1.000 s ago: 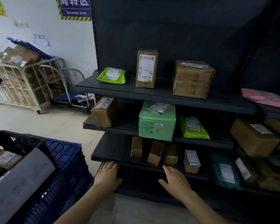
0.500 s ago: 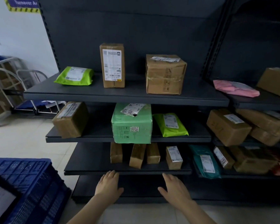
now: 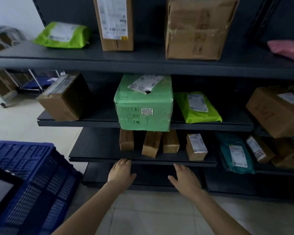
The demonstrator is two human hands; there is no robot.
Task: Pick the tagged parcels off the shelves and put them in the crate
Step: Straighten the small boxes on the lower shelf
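- both hands hold nothing: the left hand (image 3: 121, 172) and right hand (image 3: 185, 179) hover with fingers straight and slightly apart, just below the front lip of the lower shelf (image 3: 98, 150).
- the parcels sit on the shelves, none gripped; the blue crate (image 3: 32, 167) is low on the left.
- risk: the green box (image 3: 143, 106) overhangs its shelf above the narrow brown boxes (image 3: 151, 144); a rising hand could knock it off.
- the narrow boxes lean close together, so pulling one may tip its neighbours.
- room: bare shelf shows left of them.
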